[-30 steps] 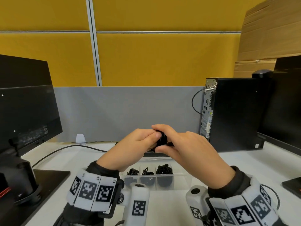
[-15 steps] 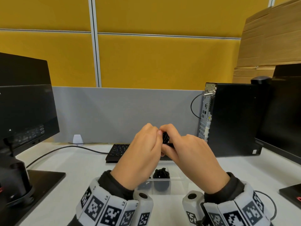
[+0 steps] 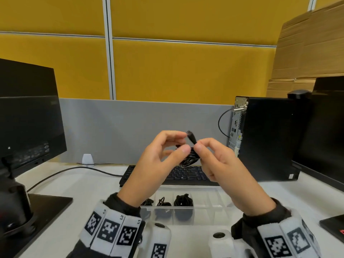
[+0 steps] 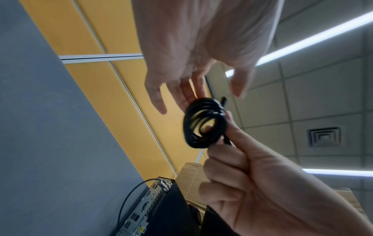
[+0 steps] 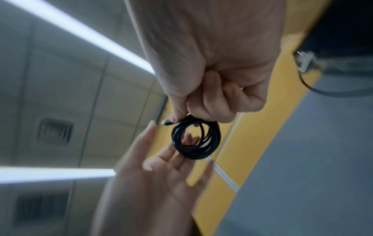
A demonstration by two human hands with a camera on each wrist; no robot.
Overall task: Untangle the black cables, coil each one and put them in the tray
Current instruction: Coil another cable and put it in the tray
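A small coiled black cable hangs in the air above the keyboard. My right hand pinches it between thumb and forefinger just below its connector, which sticks up. In the right wrist view the right hand grips the coil at its top. My left hand is open, its straight fingers brushing the coil. Below, the clear compartment tray holds three coiled black cables in its left compartments.
A black keyboard lies behind the tray. A PC tower stands at the right with a monitor beside it. Another monitor and its base stand at the left, with a cable running across the white desk.
Both hands were closed together round the coil. The left hand has since opened and drawn back a little, leaving the coil pinched by the right hand with its connector standing up.
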